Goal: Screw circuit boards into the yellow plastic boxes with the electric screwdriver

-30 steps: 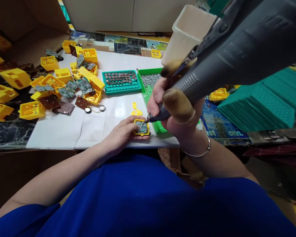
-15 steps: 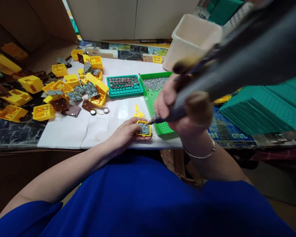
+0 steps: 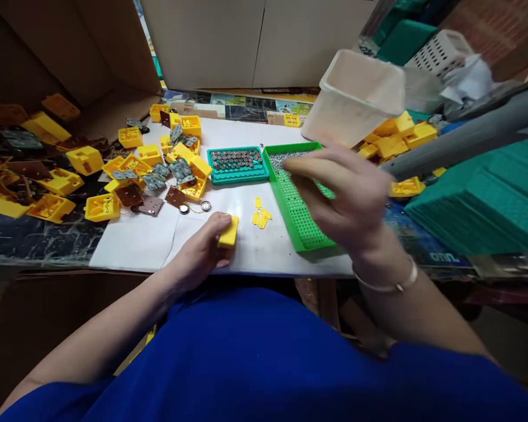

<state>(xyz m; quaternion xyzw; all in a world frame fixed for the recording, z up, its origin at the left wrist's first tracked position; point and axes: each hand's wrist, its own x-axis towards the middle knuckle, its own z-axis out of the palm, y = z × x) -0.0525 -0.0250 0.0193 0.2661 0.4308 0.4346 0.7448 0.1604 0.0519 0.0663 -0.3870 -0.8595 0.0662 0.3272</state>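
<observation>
Case [image 3: 230, 232]: located in the left hand [image 3: 200, 246], above the near edge of the white sheet [image 3: 134, 246]. Left hand: thumb on the upper side, fingers beneath, pinching the case; a plain yellow face points up. Right hand [image 3: 349, 190]: raised over the green tray [image 3: 286, 214], fingers bent, blurred; whether anything is pinched cannot be told. Grey tool [image 3: 466, 135]: extends in from the right, beyond the right hand; contact between the two cannot be confirmed.

Adjacent parts: covers [image 3: 262, 218] lie loose between case and tray; screws [image 3: 290, 159] fill the far end of the tray. Teal rack [image 3: 242, 177] stands just left of the tray. Open cases [image 3: 103, 207] and boards [image 3: 155, 177] are heaped farther left.

Step in hand (judged): one-handed holding of the case, no tool applied. Next move (judged): calls for a steady left grip, with the case kept clear of the covers.
</observation>
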